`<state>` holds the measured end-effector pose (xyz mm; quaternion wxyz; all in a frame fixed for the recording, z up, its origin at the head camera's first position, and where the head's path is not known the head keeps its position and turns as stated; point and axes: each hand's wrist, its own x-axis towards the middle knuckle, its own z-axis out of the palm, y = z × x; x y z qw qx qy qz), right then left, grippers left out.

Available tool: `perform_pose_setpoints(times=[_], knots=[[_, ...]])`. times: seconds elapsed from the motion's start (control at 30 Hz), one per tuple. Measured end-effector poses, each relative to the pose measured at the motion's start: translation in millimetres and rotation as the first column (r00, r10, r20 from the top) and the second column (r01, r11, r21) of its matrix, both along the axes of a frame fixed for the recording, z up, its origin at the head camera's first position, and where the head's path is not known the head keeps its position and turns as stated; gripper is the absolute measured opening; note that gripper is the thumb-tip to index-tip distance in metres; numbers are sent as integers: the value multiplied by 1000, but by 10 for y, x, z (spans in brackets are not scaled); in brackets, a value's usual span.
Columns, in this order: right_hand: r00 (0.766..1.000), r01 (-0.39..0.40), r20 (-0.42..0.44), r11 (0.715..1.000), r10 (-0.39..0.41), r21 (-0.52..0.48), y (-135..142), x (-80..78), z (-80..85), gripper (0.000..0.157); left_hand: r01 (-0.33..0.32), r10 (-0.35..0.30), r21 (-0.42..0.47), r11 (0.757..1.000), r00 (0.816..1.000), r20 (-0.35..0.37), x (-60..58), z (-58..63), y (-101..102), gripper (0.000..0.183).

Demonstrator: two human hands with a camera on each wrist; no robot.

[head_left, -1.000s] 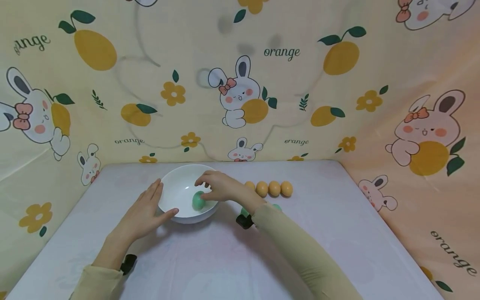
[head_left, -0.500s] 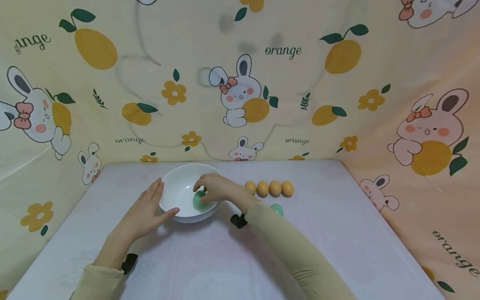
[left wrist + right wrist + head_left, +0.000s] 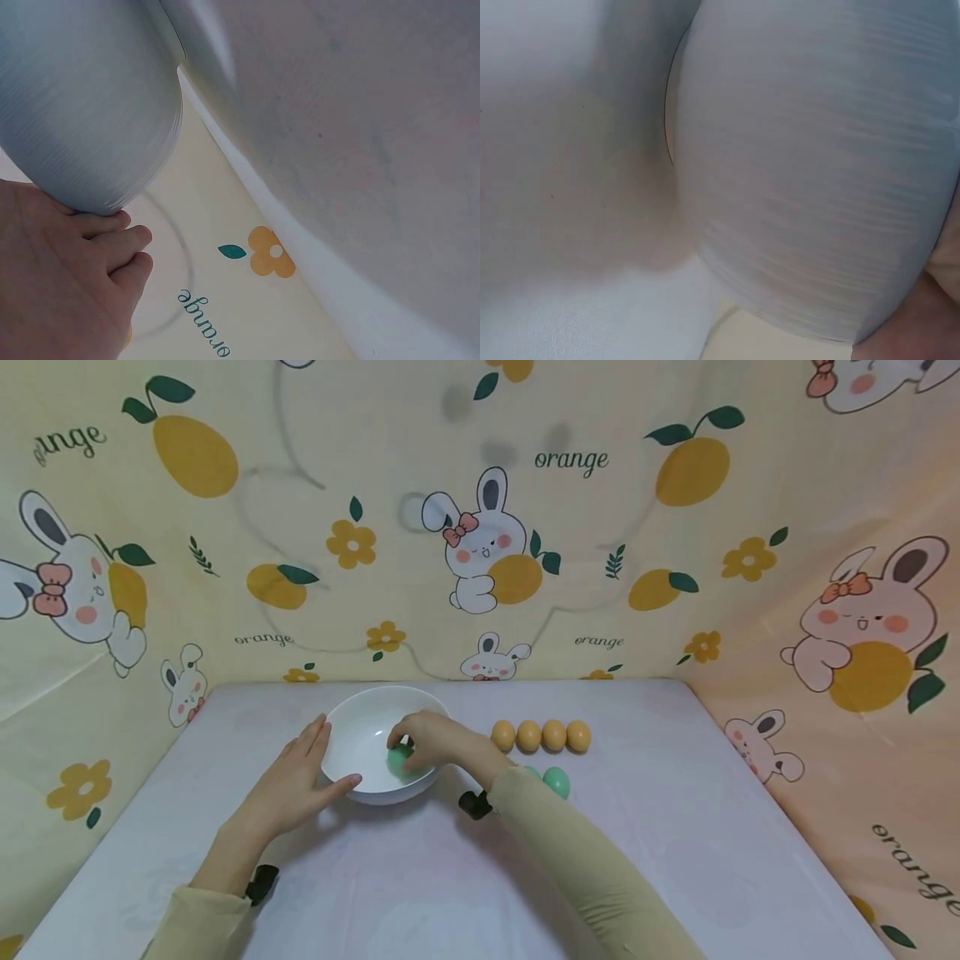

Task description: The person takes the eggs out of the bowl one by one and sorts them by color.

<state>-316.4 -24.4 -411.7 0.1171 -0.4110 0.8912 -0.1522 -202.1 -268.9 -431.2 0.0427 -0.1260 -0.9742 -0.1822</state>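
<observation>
A white bowl (image 3: 356,739) stands toward the back left of the table. My left hand (image 3: 288,785) rests against its left side with straight fingers, the thumb along the near rim. In the left wrist view, the fingers (image 3: 124,244) touch the bowl's outer wall (image 3: 90,112). My right hand (image 3: 431,739) reaches over the bowl's right rim. Its curled thumb and fingers hold a smooth green egg (image 3: 399,762) low inside the bowl. The right wrist view shows mostly the bowl's outside (image 3: 802,165) and only a bit of that hand (image 3: 907,322); the egg is hidden there.
Several orange-yellow eggs (image 3: 553,736) form a row right of the bowl. In front of them, green eggs (image 3: 557,782) lie partly behind my right sleeve (image 3: 577,843). A printed cloth (image 3: 360,460) rises behind the table (image 3: 405,877).
My right fingers have come down and closed around the green egg in the bowl. The right forearm has shifted slightly left, and the left hand stays at the bowl's side.
</observation>
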Motion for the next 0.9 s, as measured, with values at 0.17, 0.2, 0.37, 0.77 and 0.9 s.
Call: perform_pose_setpoints(times=[0.17, 0.2, 0.37, 0.77, 0.9], knots=[[1000, -4, -5, 1000, 4, 7, -7, 8, -10, 36, 0, 0, -6, 1000, 1000, -4, -1, -14, -2, 110], [1000, -2, -3, 1000, 2, 7, -8, 7, -12, 36, 1, -1, -7, 1000, 1000, -5, -2, -14, -1, 110], [1000, 14, 2, 1000, -14, 8, -9, 11, -19, 36, 2, -2, -5, 1000, 1000, -4, 7, 3, 7, 110], [1000, 19, 4, 1000, -19, -17, -1, 25, -15, 37, -2, 2, -1, 1000, 1000, -7, 12, 11, 15, 110], [1000, 11, -6, 999, -12, -39, 8, 3, -21, 38, 3, -3, 1, 1000, 1000, -10, 5, 6, 13, 110]])
